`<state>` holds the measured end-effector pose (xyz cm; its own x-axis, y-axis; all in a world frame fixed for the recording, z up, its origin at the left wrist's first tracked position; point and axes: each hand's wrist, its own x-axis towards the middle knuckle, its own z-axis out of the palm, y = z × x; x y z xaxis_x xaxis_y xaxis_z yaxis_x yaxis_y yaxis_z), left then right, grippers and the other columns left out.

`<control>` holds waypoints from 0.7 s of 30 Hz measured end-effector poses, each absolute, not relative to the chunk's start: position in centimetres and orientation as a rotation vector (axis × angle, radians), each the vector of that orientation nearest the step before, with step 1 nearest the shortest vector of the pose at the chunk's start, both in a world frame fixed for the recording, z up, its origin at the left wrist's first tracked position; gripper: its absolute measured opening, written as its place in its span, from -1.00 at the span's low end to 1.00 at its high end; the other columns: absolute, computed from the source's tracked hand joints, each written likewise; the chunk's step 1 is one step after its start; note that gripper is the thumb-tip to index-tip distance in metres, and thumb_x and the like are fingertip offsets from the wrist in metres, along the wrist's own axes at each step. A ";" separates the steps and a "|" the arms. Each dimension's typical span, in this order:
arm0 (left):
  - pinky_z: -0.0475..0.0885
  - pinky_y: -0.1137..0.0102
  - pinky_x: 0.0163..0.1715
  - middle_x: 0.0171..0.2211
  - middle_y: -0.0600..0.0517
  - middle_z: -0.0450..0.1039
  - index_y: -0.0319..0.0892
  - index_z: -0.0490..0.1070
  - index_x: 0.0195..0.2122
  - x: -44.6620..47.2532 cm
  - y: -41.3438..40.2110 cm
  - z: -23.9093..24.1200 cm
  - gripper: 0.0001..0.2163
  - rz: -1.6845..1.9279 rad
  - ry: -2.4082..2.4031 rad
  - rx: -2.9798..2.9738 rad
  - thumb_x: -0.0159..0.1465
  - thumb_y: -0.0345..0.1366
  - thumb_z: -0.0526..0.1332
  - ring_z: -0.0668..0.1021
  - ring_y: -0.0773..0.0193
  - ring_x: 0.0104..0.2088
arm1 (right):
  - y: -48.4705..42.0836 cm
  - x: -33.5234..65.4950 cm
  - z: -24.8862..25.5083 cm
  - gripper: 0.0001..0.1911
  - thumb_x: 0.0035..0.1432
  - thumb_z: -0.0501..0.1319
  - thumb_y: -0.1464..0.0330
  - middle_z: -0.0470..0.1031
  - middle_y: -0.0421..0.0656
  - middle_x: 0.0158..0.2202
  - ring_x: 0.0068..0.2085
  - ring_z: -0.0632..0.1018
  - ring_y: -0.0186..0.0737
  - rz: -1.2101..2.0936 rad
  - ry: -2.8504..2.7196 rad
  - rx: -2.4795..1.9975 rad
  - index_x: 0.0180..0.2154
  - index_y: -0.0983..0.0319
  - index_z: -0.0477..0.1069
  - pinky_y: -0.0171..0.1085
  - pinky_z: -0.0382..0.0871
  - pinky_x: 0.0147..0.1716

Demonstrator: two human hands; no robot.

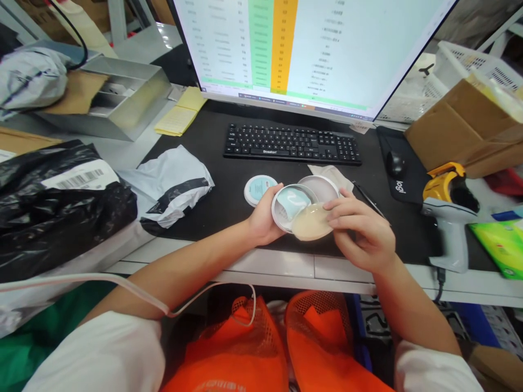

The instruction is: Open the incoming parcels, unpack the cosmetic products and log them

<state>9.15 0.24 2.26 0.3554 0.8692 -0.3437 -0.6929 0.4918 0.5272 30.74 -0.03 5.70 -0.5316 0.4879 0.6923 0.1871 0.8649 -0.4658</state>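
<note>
My left hand (265,218) is closed round the side of a shallow round white container (279,213) above the desk's front edge. A pale blue packet (292,201) with a white mark lies inside it. My right hand (359,226) pinches a thin, cream-coloured translucent disc (311,223), tilted over the container's near right rim. Just behind, a second round piece (322,188), whitish with a raised rim, partly shows; whether a hand holds it I cannot tell. A round tin with a light blue label (260,189) rests on the black mat beyond my left hand.
Behind are a black keyboard (292,144) and a monitor (318,49). At left lie a white-and-black mailing bag (180,185) and a black parcel (61,201). To the right are a barcode scanner (447,228), a mouse (395,163), a cardboard box (461,128) and a green packet (500,245).
</note>
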 end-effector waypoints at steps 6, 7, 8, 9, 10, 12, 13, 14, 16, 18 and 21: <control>0.56 0.22 -0.21 -0.18 -0.19 0.64 -0.26 0.57 -0.14 9.4 0.2 2.6 -0.52 1.058 0.675 0.249 0.41 0.01 -0.01 0.64 -0.06 -0.11 | 0.7 30.9 5.0 -0.75 0.27 0.25 0.49 0.63 -0.17 -0.15 -0.08 0.68 -0.04 0.405 -2.018 -0.644 -0.08 0.07 0.50 0.28 0.37 0.31; 0.57 0.22 -0.26 -0.18 -0.19 0.63 -0.24 0.56 -0.14 9.3 0.2 2.6 -0.52 1.048 0.670 0.249 0.42 0.01 -0.02 0.64 -0.07 -0.14 | 0.8 30.9 4.8 -0.78 0.29 0.25 0.46 0.62 -0.15 -0.14 -0.08 0.67 -0.03 0.428 -1.988 -0.667 -0.08 0.07 0.50 0.27 0.39 0.30; 0.57 0.21 -0.31 -0.18 -0.19 0.63 -0.23 0.55 -0.13 9.2 0.2 2.7 -0.52 1.036 0.665 0.253 0.42 0.02 -0.04 0.64 -0.06 -0.17 | 0.8 30.9 4.6 -0.81 0.30 0.25 0.44 0.62 -0.14 -0.13 -0.08 0.67 -0.03 0.460 -1.957 -0.685 -0.07 0.08 0.50 0.26 0.41 0.28; 0.57 0.21 -0.35 -0.18 -0.18 0.62 -0.23 0.55 -0.12 9.1 0.2 2.7 -0.51 1.025 0.659 0.258 0.43 0.02 -0.05 0.64 -0.06 -0.19 | 0.9 30.9 4.4 -0.82 0.32 0.26 0.41 0.62 -0.13 -0.12 -0.07 0.66 -0.03 0.493 -1.927 -0.697 -0.07 0.08 0.49 0.24 0.44 0.26; 0.57 0.22 -0.36 -0.18 -0.18 0.62 -0.22 0.54 -0.12 9.1 0.2 2.7 -0.51 1.021 0.655 0.259 0.44 0.02 -0.06 0.63 -0.05 -0.21 | 1.0 30.9 4.3 -0.84 0.33 0.26 0.40 0.61 -0.13 -0.12 -0.06 0.66 -0.02 0.525 -1.901 -0.707 -0.07 0.08 0.49 0.23 0.46 0.25; 0.58 0.21 -0.31 -0.18 -0.19 0.62 -0.23 0.55 -0.11 9.2 0.1 2.8 -0.51 1.025 0.653 0.252 0.45 0.01 -0.06 0.63 -0.05 -0.18 | 1.1 30.8 4.2 -0.85 0.34 0.27 0.37 0.60 -0.12 -0.14 -0.06 0.65 -0.02 0.583 -1.858 -0.717 -0.07 0.08 0.50 0.20 0.48 0.23; 0.58 0.21 -0.25 -0.17 -0.19 0.63 -0.24 0.56 -0.11 9.3 0.1 2.9 -0.52 1.030 0.657 0.246 0.45 0.00 -0.06 0.63 -0.05 -0.14 | 1.1 30.8 4.2 -0.86 0.34 0.27 0.37 0.60 -0.13 -0.14 -0.06 0.65 -0.02 0.609 -1.838 -0.715 -0.07 0.08 0.50 0.19 0.49 0.22; 0.58 0.21 -0.18 -0.17 -0.19 0.63 -0.25 0.56 -0.12 9.5 0.1 2.9 -0.52 1.037 0.665 0.246 0.46 -0.01 -0.05 0.63 -0.05 -0.10 | 1.1 30.8 4.3 -0.86 0.34 0.27 0.37 0.59 -0.13 -0.15 -0.07 0.64 -0.03 0.637 -1.824 -0.704 -0.08 0.08 0.51 0.19 0.49 0.22; 0.55 0.22 -0.03 -0.19 -0.17 0.65 -0.27 0.58 -0.16 9.9 -0.1 2.8 -0.52 1.031 0.691 0.282 0.47 -0.02 -0.04 0.62 -0.03 -0.04 | 1.1 30.8 4.4 -0.83 0.34 0.26 0.40 0.59 -0.15 -0.15 -0.07 0.64 -0.04 0.683 -1.820 -0.675 -0.07 0.07 0.54 0.19 0.48 0.22; 0.49 0.23 0.08 -0.22 -0.15 0.66 -0.28 0.58 -0.21 10.3 -0.3 2.6 -0.51 0.995 0.712 0.341 0.48 -0.03 -0.04 0.62 0.00 -0.02 | 1.0 30.5 4.5 -0.77 0.36 0.24 0.43 0.58 -0.14 -0.10 -0.04 0.63 -0.04 0.652 -1.875 -0.667 -0.03 0.05 0.57 0.20 0.47 0.23; 0.45 0.22 0.14 -0.23 -0.15 0.66 -0.28 0.59 -0.24 10.8 -0.8 2.4 -0.49 0.931 0.708 0.385 0.50 -0.05 -0.07 0.63 0.01 -0.04 | 0.7 29.7 4.6 -0.70 0.36 0.22 0.45 0.55 -0.07 0.04 0.14 0.56 0.05 0.471 -2.044 -0.703 0.02 0.05 0.60 0.21 0.45 0.25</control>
